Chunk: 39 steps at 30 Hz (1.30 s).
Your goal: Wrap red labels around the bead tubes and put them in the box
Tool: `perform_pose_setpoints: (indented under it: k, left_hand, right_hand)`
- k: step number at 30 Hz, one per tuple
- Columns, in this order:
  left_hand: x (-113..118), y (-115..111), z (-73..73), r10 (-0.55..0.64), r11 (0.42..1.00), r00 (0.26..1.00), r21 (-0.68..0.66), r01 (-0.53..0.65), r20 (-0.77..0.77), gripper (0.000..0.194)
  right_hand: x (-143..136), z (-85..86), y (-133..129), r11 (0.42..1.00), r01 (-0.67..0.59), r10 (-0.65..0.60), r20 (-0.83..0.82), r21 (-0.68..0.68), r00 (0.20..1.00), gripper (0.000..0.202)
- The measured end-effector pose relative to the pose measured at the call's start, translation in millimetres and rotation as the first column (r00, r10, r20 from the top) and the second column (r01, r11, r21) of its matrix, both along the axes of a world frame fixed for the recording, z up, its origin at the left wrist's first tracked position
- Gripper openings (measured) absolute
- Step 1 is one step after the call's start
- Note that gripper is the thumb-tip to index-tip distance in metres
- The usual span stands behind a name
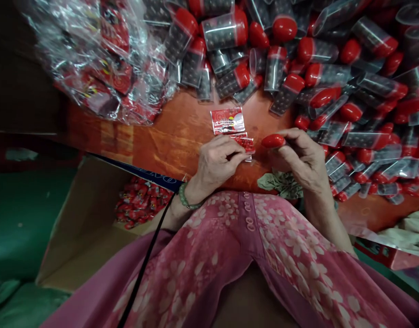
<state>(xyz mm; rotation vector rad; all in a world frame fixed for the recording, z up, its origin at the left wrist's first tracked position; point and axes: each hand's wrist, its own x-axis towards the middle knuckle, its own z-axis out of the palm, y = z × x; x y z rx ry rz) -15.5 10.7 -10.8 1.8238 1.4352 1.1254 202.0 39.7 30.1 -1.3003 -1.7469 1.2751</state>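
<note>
My left hand (220, 159), with a green bead bracelet on the wrist, is closed on a small red printed packet (244, 143) in clear film. Just beyond its fingers a flat red printed packet (227, 120) lies on the orange table. To the right, my right hand (302, 155) pinches a clear container with a red cap; the glossy red cap (273, 141) points left towards the packets, and the fingers hide most of the rest. The two hands are a short way apart.
Red-capped clear tubes (318, 73) are heaped at the back and right. Clear-wrapped red packets (116, 68) pile up at the back left. A cardboard box (72, 228) holds red packets (141, 200) below left. A crumpled cloth (281, 183) lies at the table's front edge.
</note>
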Motion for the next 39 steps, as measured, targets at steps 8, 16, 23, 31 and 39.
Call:
perform_pose_setpoints:
  k: [8,16,23,31,39]
  left_hand:
    - [-3,-4,17.1,-0.103,0.995,0.993,-0.002,0.103,0.063,0.013]
    - [-5,-9,23.5,-0.202,0.979,0.968,0.0,0.205,-0.147,0.013]
    - [-8,-5,22.8,-0.314,0.944,0.91,0.018,0.331,-0.271,0.021]
    - [-11,-4,14.7,-0.344,0.929,0.889,0.027,0.369,-0.302,0.016]
    - [-15,5,24.4,-0.423,0.906,0.869,-0.127,0.404,-0.256,0.026]
  right_hand:
    - [2,10.4,-2,0.932,-0.27,0.255,0.091,0.24,0.963,0.023]
    - [5,21.2,-1,0.845,-0.515,0.428,0.395,0.143,0.813,0.028]
    - [-12,26.4,-3,0.801,-0.598,0.442,0.657,0.017,0.611,0.028]
    - [-25,39.1,1,0.802,-0.593,0.5,0.626,-0.073,0.599,0.023]
    - [-17,25.6,4,0.866,-0.499,0.479,0.277,0.005,0.833,0.038]
